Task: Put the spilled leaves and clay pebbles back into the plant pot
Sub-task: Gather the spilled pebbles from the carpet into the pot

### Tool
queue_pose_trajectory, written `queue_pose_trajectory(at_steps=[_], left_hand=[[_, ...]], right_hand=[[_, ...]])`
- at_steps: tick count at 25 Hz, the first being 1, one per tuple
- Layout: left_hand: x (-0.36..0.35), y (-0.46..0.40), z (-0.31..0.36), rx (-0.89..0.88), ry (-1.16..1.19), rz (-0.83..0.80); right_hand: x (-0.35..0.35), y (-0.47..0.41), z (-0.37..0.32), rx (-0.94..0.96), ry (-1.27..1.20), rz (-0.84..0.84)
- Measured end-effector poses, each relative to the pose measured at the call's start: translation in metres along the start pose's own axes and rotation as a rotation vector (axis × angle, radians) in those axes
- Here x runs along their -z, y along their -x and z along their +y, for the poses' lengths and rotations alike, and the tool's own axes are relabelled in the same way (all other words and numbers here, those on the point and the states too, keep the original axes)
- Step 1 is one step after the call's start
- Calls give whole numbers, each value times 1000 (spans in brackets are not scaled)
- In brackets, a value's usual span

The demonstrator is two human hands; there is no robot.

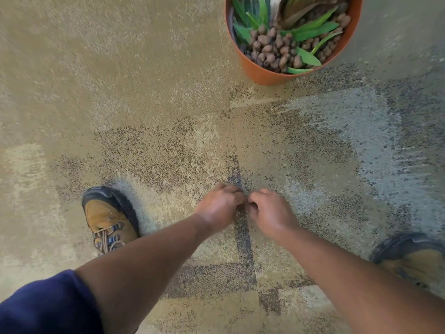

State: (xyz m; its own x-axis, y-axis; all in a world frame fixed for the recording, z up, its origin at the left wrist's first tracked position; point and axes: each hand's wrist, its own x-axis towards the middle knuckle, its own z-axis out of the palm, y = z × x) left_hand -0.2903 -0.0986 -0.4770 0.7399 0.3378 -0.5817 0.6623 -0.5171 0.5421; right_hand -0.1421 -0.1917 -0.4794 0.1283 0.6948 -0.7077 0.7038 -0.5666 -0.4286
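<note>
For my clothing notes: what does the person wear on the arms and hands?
Both hands, left hand and right hand, are bare: no gloves, rings or watch are visible. The forearms are uncovered too. Only the left arm shows clothing, a dark navy blue sleeve pushed up near the elbow.

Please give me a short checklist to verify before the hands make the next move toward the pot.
1. Pot stands upright on the carpet: ok.
2. Pot already holds pebbles and leaves: ok.
3. Left hand holds something: cannot tell, the fingers are curled down and hide it.
4. Right hand holds something: cannot tell, same reason.
5. Spilled pebbles or leaves left on the carpet: none visible, but the pattern is speckled and blurred, so cannot tell.
6. Path from the hands to the pot is free: ok, only bare carpet between them.
</note>
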Motion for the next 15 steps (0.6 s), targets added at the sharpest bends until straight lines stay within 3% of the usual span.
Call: queue_pose_trajectory(at_steps=[3,6,9,12,15], left_hand=[[47,-16,19,-43,144,160],[119,-46,48,-154,276,494],[188,-81,64,-213,346,748],[228,-110,66,-140,210,723],[229,-124,55,-46,120,643]], right_hand=[[41,-6,-10,-22,-201,174],[112,-10,-31,55,-471,525],[183,-21,-49,165,-568,793],[223,-45,-55,172,-515,858],[227,-64,-47,90,-409,798]])
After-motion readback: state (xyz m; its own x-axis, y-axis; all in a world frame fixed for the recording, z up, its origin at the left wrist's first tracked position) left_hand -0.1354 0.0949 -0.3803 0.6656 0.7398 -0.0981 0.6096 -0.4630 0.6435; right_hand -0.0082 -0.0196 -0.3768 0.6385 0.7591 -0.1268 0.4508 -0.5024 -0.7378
